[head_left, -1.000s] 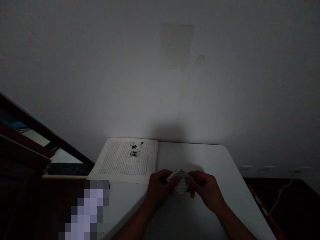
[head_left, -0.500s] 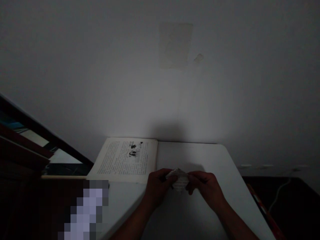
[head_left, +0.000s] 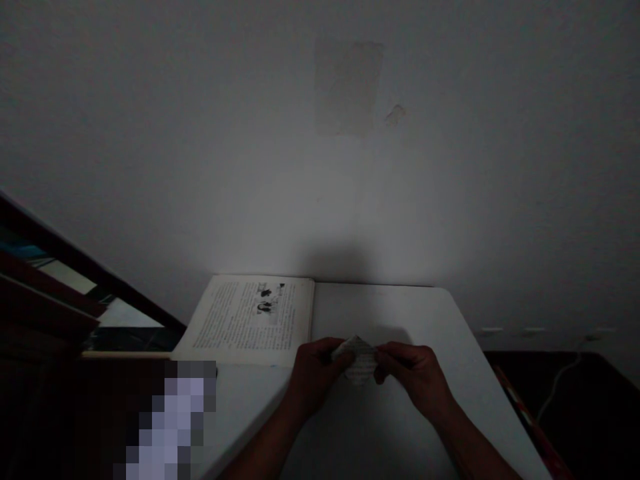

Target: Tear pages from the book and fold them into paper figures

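Between my hands is a small folded piece of printed paper [head_left: 363,365], roughly diamond-shaped, with lines of text on it. My left hand [head_left: 319,371] is closed on its left side, the thumb lying across the front. At the right corner, my right hand [head_left: 411,368] pinches the paper between thumb and fingers. Both hands are above the white table [head_left: 385,433]. The paper's back and some fingertips are hidden, and the light is dim.
A book page [head_left: 235,320] with print and a small drawing lies at the table's back left, near the wall [head_left: 240,167]. A blurred-out pale patch [head_left: 170,420] covers the left edge. A white cable [head_left: 555,387] hangs at the right.
Almost nothing differs. The view has shifted very slightly, and both hands keep hold of the folded paper in the same place.
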Action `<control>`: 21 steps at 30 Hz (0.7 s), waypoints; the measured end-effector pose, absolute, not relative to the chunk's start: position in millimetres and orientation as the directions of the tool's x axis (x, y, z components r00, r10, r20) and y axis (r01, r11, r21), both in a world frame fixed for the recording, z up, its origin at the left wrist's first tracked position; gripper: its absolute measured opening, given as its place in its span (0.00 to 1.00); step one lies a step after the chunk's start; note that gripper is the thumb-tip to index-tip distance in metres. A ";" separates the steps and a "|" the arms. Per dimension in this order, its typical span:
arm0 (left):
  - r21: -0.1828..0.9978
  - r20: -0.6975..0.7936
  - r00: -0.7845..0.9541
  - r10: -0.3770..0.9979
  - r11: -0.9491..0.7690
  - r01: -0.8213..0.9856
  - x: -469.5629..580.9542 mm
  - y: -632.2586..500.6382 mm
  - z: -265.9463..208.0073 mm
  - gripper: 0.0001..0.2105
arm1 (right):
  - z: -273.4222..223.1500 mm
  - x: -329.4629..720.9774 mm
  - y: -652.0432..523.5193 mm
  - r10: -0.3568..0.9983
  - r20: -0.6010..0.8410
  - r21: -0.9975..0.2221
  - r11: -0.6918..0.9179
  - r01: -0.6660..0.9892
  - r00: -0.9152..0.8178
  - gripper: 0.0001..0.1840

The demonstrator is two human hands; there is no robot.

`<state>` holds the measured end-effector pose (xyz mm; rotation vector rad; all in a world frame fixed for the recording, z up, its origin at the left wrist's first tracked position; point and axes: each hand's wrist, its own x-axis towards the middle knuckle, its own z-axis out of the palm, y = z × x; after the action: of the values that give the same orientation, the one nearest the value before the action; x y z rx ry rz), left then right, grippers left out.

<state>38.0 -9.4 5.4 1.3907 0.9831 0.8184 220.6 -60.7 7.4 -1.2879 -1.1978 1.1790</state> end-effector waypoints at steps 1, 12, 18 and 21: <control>0.995 -0.086 0.404 0.911 0.058 0.081 38.0 -9.7 4.9 0.10 | 6.7 221.0 -60.8 0.999 -0.028 -0.998 -0.030 0.050 0.042 0.13; 0.980 -0.157 0.485 0.861 0.197 -0.033 39.8 -12.2 3.0 0.09 | 4.2 221.0 -59.3 0.999 -0.036 -0.999 -0.037 0.017 0.024 0.12; 0.947 -0.201 0.558 0.805 0.306 -0.100 40.5 -9.5 1.6 0.12 | 3.4 224.1 -58.1 0.999 -0.041 -0.999 -0.041 -0.020 -0.001 0.11; 0.952 -0.171 0.597 0.784 0.287 -0.105 39.9 -9.7 2.9 0.14 | -1.3 226.8 -57.6 0.998 -0.058 -0.994 -0.058 -0.090 -0.004 0.10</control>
<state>39.9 -9.7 2.9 1.1309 0.7273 0.6694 226.8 -57.6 -1.3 -1.1839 -1.1146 1.2940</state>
